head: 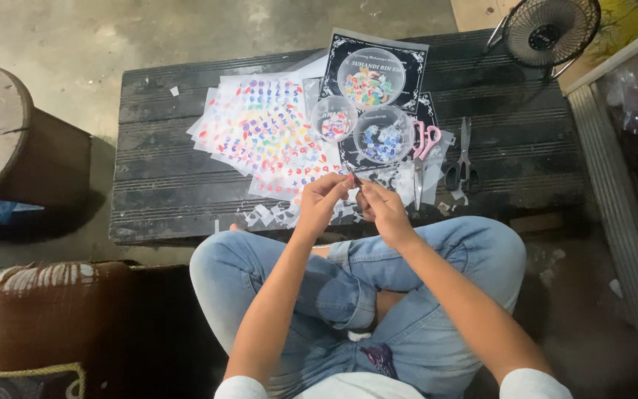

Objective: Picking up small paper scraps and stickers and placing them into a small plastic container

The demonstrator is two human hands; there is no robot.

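A low, dark, ribbed wooden table (186, 199) stands on a stained grey concrete floor (75, 37), with a round wooden stool (9, 140) far left of the hands, a small black fan (551, 29) beyond them to the right, under dim light.

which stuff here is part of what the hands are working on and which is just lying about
In use: left hand and right hand, pinching a small dark tool; coloured sticker sheets; three round clear tubs of cut pieces; paper scraps.

Lying about: pink scissors, grey scissors, small fan, wooden stool.
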